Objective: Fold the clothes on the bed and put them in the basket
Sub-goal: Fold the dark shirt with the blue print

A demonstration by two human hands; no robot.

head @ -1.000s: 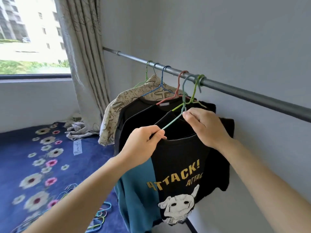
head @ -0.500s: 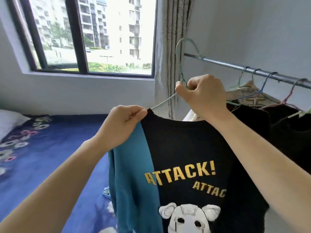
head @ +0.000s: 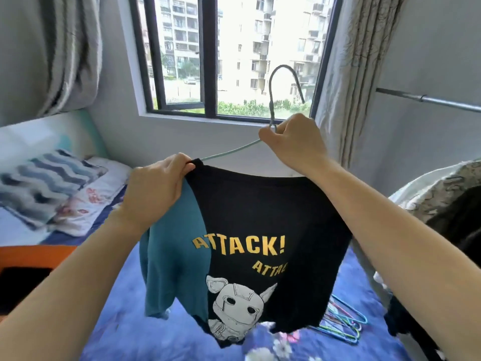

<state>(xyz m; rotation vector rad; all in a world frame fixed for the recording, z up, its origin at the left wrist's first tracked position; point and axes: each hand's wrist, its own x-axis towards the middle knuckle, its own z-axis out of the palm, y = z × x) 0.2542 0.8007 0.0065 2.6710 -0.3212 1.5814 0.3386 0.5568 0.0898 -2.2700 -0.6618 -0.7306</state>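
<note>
1. The black-and-teal "ATTACK!" T-shirt (head: 260, 209) hangs in the air in the middle of the view. It is on a wire hanger (head: 271, 115) above the blue floral bed (head: 161, 334) and touches nothing below.
2. The left hand (head: 156, 191) pinches the shirt's shoulder edge at the neckline between thumb and curled fingers. The right hand (head: 294, 142) is closed round the hanger's twisted neck, and the hook stands free at 12 o'clock above it.
3. The key relation is that the hanger's long axis slopes from the left hand at 8 o'clock up to the right hand at 2 o'clock. The bare wire arm shows between them, so this shoulder looks already slid off.
4. The shirt body drops to 6 o'clock from both hands. The left hand is nearer the cloth and the right hand is nearer the wire.
5. The likely next step is to draw the hanger out towards 2 o'clock while the left hand keeps the shirt.
6. Loose hangers (head: 343, 324) lie on the bed at 5 o'clock. The clothes rail (head: 429, 100) is at 2 o'clock and a striped pillow (head: 44, 183) is at 9 o'clock.
7. No basket is in view.
</note>
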